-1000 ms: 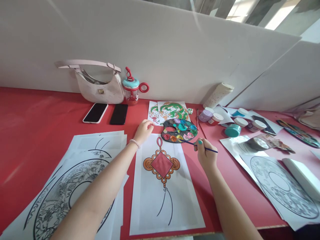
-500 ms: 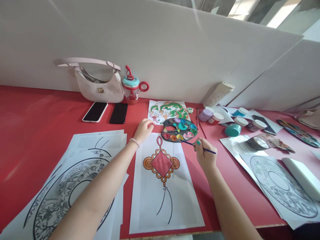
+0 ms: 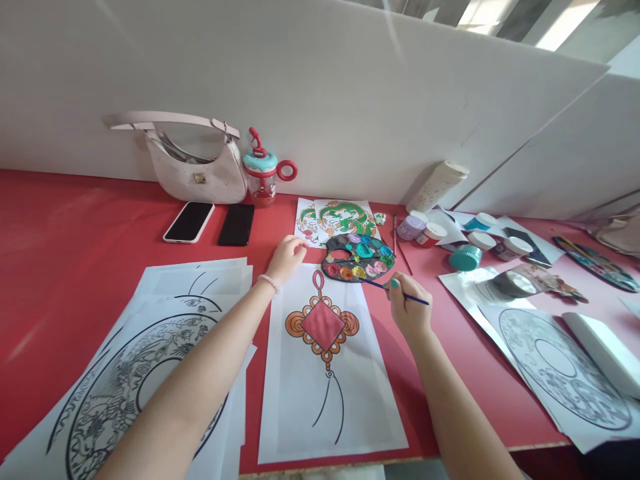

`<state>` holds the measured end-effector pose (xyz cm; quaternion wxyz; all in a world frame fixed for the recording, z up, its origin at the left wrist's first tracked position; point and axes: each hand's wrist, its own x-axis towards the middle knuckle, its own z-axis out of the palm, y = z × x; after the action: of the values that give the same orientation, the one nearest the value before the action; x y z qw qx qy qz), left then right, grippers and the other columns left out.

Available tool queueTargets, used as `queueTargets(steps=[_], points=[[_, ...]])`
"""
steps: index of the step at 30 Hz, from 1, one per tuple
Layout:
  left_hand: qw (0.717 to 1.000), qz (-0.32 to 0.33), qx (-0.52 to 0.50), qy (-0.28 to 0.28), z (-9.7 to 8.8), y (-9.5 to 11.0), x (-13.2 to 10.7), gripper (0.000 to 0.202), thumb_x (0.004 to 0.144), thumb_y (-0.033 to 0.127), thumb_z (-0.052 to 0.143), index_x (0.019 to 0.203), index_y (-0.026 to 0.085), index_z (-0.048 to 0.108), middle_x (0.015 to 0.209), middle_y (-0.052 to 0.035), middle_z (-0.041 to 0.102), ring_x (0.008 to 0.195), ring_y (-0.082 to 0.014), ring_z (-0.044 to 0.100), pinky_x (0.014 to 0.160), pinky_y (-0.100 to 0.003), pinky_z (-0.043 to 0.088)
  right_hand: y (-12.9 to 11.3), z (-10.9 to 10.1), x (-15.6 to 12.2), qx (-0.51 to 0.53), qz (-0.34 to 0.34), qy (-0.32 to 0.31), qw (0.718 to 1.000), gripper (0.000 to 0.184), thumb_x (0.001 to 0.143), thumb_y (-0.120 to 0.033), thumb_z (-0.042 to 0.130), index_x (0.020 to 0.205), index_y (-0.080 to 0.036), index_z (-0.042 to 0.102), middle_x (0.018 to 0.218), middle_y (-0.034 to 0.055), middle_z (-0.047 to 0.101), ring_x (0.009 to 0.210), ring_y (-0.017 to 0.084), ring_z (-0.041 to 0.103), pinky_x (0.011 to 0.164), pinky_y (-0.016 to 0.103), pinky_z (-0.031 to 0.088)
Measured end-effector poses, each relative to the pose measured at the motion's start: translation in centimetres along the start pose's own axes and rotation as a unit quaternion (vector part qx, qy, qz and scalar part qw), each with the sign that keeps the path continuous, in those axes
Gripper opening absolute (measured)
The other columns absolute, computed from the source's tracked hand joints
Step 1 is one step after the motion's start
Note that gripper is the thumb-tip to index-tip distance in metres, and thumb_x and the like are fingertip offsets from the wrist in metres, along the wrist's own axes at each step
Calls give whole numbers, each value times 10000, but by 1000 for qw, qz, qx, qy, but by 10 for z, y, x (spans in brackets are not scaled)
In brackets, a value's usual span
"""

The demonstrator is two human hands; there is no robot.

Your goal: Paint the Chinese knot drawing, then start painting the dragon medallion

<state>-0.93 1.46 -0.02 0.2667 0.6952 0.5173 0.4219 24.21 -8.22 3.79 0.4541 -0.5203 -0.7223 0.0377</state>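
My right hand (image 3: 410, 303) pinches a thin blue paintbrush (image 3: 418, 300), whose tip reaches the yellow well at the near edge of a dark paint palette (image 3: 332, 257). The palette's wells hold several colours. My left hand (image 3: 288, 259), a band on its wrist, is beside the palette's left side, at the upper left corner of the painted sheet (image 3: 295, 413); its fingers are loosely extended with nothing visible in them. That sheet shows a knot ornament (image 3: 323, 324) with a red diamond centre, orange loops and two bare tassel lines below.
Line-drawing sheets (image 3: 165, 283) lie left, partly under my left forearm. Two phones (image 3: 189, 223), a handbag (image 3: 200, 175) and a lidded cup (image 3: 261, 179) stand behind. Dragon pictures (image 3: 345, 219) lie beyond the palette. Paint jars (image 3: 465, 257), another palette (image 3: 595, 263) and more sheets (image 3: 565, 367) are right.
The whole view has shifted very slightly. Both hands, the paintbrush and the palette keep nearly the same positions.
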Motion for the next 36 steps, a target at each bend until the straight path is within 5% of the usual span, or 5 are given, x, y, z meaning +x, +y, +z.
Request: queueTargets(steps=[12,36], points=[[1000,12,1,5,0,0,0,185,809,138,449,848,175,626,992,-55,593,995,-187,572,935,-333,447,6,2,-3,67,39,-20,997,245,897,-380,377,721,-220,435,594,-9,453,534,130,427,546,279,340],[1000,11,5,2,0,-1,0,188,809,143,451,856,170,631,992,-52,589,980,-179,571,930,-329,440,5,0,-1,51,-37,-19,998,204,907,-239,368,712,-206,418,598,-12,424,532,119,410,532,264,341]])
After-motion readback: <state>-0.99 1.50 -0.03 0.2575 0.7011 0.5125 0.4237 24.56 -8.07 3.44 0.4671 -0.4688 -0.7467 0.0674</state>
